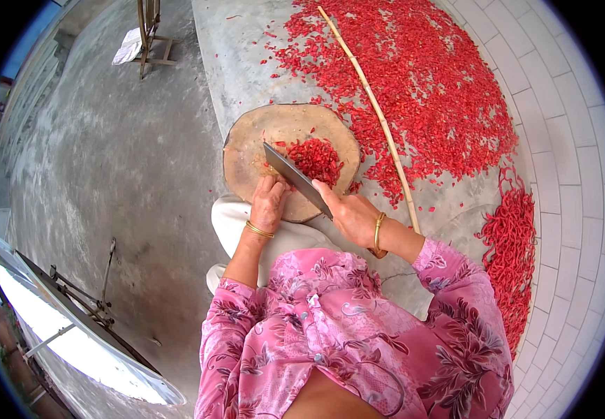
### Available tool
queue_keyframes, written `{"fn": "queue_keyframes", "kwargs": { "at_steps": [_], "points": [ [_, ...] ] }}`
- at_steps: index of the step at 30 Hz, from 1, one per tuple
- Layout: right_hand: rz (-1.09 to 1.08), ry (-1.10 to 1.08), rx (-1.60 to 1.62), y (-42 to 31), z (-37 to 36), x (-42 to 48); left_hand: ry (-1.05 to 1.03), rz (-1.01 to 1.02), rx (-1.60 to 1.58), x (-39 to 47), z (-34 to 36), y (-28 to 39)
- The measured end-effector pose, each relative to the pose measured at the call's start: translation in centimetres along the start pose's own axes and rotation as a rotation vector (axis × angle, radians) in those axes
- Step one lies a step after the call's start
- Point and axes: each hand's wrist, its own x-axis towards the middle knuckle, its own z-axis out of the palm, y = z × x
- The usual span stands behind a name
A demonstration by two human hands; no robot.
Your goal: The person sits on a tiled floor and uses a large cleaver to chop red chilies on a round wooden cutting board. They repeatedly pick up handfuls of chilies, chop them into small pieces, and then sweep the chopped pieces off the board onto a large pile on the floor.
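A round wooden chopping block (250, 131) sits in front of my knees. My right hand (352, 212) grips a cleaver (297, 178), its dark blade slanting across the block; the tip of a wooden handle (378, 254) shows below my wrist. Close against the blade's left side, my left hand (268, 204) rests on the block's near edge with fingers curled under. Whatever those fingers may hold is hidden, though a speck of red shows beside them. To the blade's right lies a heap of chopped red chili peppers (315, 160).
Chopped chilies (428, 89) cover the concrete floor ahead and right, crossed by a bamboo pole (370, 94). Whole red chilies (512, 251) are piled along the tiled wall (561, 209). A wooden stand (150, 47) is far left; a large reflective dish (72, 335) stands near left.
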Motion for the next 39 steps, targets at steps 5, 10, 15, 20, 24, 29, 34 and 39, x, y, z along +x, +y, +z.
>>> {"fn": "queue_keyframes", "kwargs": {
  "at_steps": [5, 10, 15, 20, 24, 29, 34, 39],
  "points": [
    [0.036, -0.058, -0.066, -1.5, -0.3, 2.6, -0.017, 0.022, -0.015, -0.1, 0.2, -0.1],
    [-0.018, 0.028, -0.102, -1.7, 1.0, 6.1, -0.025, 0.072, 0.061, 0.0, -0.6, 0.5],
    [0.044, -0.071, -0.076, -1.9, -0.9, 6.0, 0.001, 0.001, 0.090, -0.3, -0.7, 0.3],
    [0.039, -0.136, -0.107, -2.5, -1.5, 3.5, -0.023, -0.036, 0.093, 0.3, -1.1, -0.9],
    [0.052, -0.162, -0.188, -3.1, -1.0, 3.2, -0.049, -0.038, 0.004, 0.4, -1.0, -1.1],
    [-0.047, 0.091, -0.129, -1.4, 1.6, 6.2, -0.041, -0.022, -0.017, 0.0, -0.3, -0.4],
    [-0.109, 0.187, -0.026, 1.1, 0.5, 5.2, -0.008, -0.020, 0.049, -0.3, 0.0, 0.4],
    [-0.126, 0.166, -0.041, -0.1, -0.2, 1.5, -0.004, -0.057, -0.010, -0.2, 0.3, 0.2]
  ]
}}
